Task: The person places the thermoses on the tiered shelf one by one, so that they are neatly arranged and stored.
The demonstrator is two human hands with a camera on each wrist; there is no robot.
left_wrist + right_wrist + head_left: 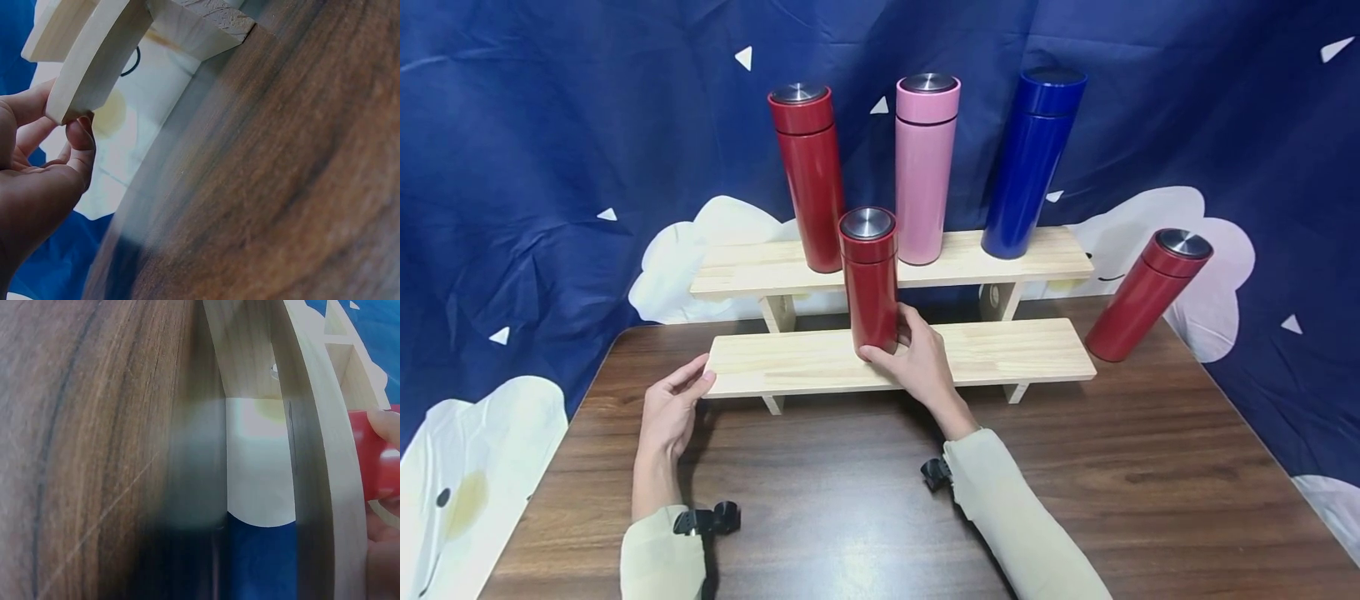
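In the head view a red thermos [871,292] with a steel-topped lid stands upright on the lower board [1000,354] of a two-tier wooden rack. My right hand [921,362] grips it low down, thumb in front and fingers round its right side. The right wrist view catches the red body of this thermos [372,459] at its right edge. My left hand [670,417] holds the left end of the lower board. Seen from the left wrist, thumb and fingers pinch the corner of that board [94,81].
On the upper board [737,267] stand another red thermos [811,183], a pink thermos [925,179] and a blue thermos [1033,167]. One more red thermos [1142,300] stands on the brown table [850,492], right of the rack. A blue patterned cloth [587,125] hangs behind.
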